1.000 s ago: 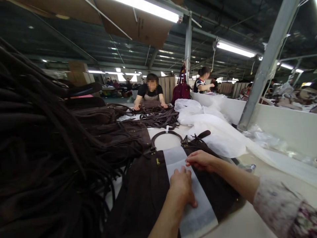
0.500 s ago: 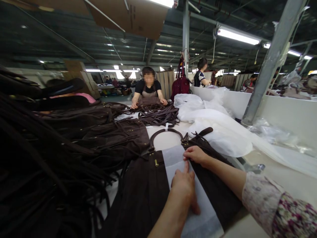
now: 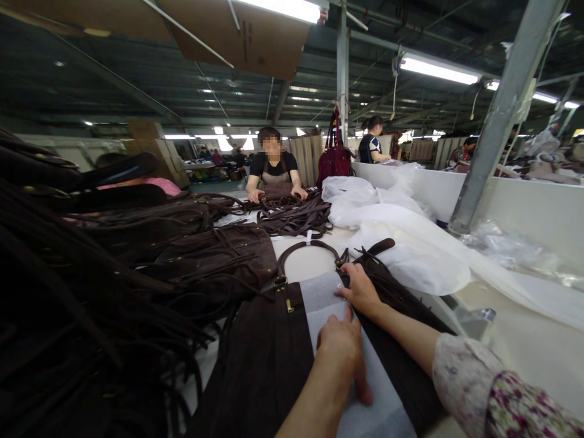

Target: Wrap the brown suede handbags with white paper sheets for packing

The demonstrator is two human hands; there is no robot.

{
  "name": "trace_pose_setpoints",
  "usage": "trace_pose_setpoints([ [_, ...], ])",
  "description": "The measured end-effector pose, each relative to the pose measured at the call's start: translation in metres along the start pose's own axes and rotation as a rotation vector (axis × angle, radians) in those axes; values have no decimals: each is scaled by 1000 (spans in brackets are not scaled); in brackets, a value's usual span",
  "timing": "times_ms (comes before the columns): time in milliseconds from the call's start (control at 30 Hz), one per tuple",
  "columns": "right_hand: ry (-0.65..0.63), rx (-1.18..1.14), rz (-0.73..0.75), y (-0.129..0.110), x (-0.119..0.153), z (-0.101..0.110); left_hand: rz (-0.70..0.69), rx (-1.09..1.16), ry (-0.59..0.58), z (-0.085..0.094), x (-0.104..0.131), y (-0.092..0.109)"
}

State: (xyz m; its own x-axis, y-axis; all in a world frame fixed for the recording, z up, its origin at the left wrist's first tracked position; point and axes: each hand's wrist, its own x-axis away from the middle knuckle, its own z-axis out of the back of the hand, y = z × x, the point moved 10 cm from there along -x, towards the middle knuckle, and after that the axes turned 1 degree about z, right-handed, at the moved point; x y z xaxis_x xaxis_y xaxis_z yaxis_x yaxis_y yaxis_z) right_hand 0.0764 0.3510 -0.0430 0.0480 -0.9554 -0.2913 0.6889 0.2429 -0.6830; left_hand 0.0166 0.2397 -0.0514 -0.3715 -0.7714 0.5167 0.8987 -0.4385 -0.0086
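Note:
A dark brown bag (image 3: pixel 255 365) with a looped handle (image 3: pixel 303 244) and a small brass-coloured zip pull (image 3: pixel 289 306) lies in front of me. A strip of thin white paper (image 3: pixel 322 298) runs lengthwise over it. My left hand (image 3: pixel 340 344) rests palm down on the paper, index finger stretched forward, thumb out to the side, other fingers partly bent. At the paper's upper right edge is my right hand (image 3: pixel 362 292), its thumb and forefinger apart, the thumb touching the paper.
Dark bags and straps (image 3: pixel 82 292) pile up at the left. White plastic sheeting (image 3: pixel 401 243) lies at the right, beside a slanted metal post (image 3: pixel 488 121). Across the table a person (image 3: pixel 274 164) has both hands on a dark item. A maroon bag (image 3: pixel 335 159) hangs behind.
My right thumb and forefinger, close together before, have spread apart at the paper's edge. My left hand has barely shifted on the paper. The view has tilted slightly.

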Motion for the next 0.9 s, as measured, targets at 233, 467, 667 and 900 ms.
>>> trace_pose_setpoints([
  [233, -63, 53, -46, 27, -34, -5, -8, 2, 15, -4, -3, -2],
  [467, -307, 12, 96, 24, -17, -6, 7, -46, 10, -1, -2, 1],
  [667, -219, 60, -32, 25, -17, -9, 10, -23, -8, 0, -2, 1],
  [900, -183, -20, -158, -1, -15, 13, 6, 122, 67, 6, 9, -7],
])
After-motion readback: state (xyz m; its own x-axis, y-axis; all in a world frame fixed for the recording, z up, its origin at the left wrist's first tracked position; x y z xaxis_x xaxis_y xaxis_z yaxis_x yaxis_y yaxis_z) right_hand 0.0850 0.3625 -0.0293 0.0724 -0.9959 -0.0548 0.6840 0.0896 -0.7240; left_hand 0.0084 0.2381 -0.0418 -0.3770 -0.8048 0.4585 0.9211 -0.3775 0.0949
